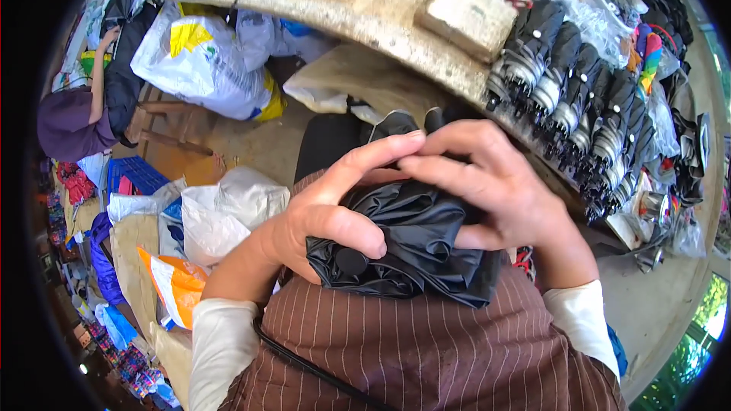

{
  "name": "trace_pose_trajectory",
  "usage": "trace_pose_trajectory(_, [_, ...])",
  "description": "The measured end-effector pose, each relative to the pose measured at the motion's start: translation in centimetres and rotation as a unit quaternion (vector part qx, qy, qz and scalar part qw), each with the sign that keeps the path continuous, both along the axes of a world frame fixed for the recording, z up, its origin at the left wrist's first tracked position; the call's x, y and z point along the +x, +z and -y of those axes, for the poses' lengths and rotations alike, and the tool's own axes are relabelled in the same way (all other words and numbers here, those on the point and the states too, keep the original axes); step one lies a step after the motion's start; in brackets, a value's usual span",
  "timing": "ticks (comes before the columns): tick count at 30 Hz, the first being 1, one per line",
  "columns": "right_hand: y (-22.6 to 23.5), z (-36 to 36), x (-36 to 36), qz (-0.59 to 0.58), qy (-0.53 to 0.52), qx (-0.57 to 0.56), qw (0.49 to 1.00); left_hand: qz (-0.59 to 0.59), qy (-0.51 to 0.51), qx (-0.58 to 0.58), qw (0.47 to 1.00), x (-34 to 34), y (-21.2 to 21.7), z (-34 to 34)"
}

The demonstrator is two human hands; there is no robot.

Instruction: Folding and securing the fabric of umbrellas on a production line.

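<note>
A black folding umbrella [411,228], its cloth bunched in loose folds, is held close against my striped brown apron [396,342]. On its left side my left hand [324,209] curves round it, the thumb pressing beside a round black knob or disc [351,262]. My right hand [499,183] wraps the right side, with its thumb on the folds. The fingertips of both hands nearly meet above the cloth. Part of the umbrella beneath the fingers is hidden.
Several folded black umbrellas [567,99] lie in a row on the worn bench [365,19] at right, beside a pale block [468,17]. White plastic bags [194,68] fill the space below. A person in purple [76,122] works at far left, near a blue crate [137,179].
</note>
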State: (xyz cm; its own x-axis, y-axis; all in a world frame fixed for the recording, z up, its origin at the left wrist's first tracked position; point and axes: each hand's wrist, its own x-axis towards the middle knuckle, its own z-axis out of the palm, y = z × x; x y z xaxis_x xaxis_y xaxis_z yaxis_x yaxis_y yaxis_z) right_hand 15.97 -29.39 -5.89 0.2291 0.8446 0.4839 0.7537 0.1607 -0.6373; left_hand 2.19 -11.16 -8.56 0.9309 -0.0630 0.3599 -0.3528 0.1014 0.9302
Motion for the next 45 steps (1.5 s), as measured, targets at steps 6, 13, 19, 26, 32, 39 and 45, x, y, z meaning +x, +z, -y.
trace_pose_trajectory(6, [0.1,-1.8,-1.1,0.044,0.019,0.102,0.994,0.063,-0.018,-0.031,0.997,0.1,-1.3,-1.6])
trace_pose_trajectory(13, [6.9,-5.0,6.4,-0.241,0.077,0.184,0.95,0.025,-0.084,-0.192,0.977,2.4,5.2,-3.2])
trace_pose_trajectory(19, [3.4,-8.0,4.0,-0.393,0.144,-0.123,0.9,0.123,0.173,-0.024,0.977,6.3,5.7,-5.0])
trace_pose_trajectory(26, [-6.5,-9.2,3.4,-0.602,0.28,-0.116,0.739,0.059,-0.044,-0.137,0.988,7.4,6.5,-2.0])
trace_pose_trajectory(32, [-3.2,-7.4,3.8,-0.573,0.278,-0.134,0.76,0.021,0.18,-0.111,0.977,6.8,5.7,-2.5])
trace_pose_trajectory(39, [0.2,-5.7,2.5,-0.472,0.242,-0.218,0.819,0.048,0.138,-0.175,0.974,6.1,5.5,-1.8])
trace_pose_trajectory(45, [-6.3,-5.5,2.9,-0.491,0.382,-0.291,0.727,0.163,-0.137,-0.148,0.966,6.2,6.8,-0.4])
